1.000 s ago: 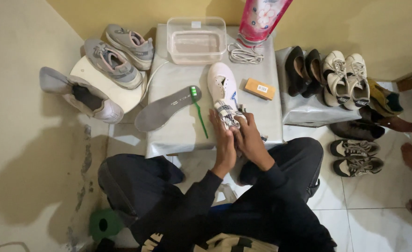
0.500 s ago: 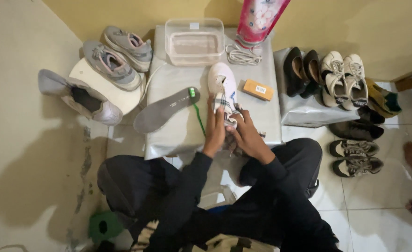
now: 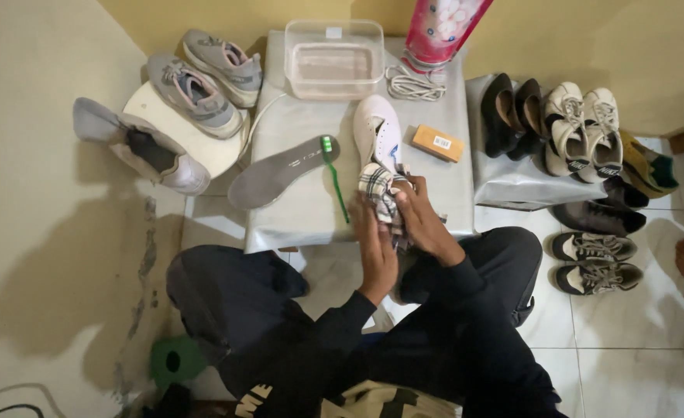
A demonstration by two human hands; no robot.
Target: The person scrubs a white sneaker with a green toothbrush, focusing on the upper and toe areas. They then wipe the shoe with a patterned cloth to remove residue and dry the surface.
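We held the white shoe (image 3: 378, 133) by its heel end at the near edge of the silver-covered bench (image 3: 295, 209), toe pointing away toward the clear plastic tub (image 3: 334, 60). Our left hand (image 3: 374, 246) cupped the near side of the heel, and our right hand (image 3: 421, 223) pressed a checked cloth (image 3: 378, 188) against the shoe, the fingers of both hands curled closed around cloth and heel together. We judged the shoe to be light and fairly stiff in the sole, soft in the upper, and easiest to steady at the heel, where we already had it; the cloth was limp and would bunch under the fingers. To the left of the shoe lay a grey insole (image 3: 280, 172) with a green toothbrush (image 3: 333, 174) resting across its end. To the right sat a small orange block (image 3: 438, 143), and behind it a coil of white laces (image 3: 415, 83) beside a pink patterned container (image 3: 439, 31). A pair of grey trainers (image 3: 202, 77) lay at the far left, 1 more grey shoe (image 3: 144, 155) on its side near them, and several other pairs (image 3: 567, 131) stood to the right.
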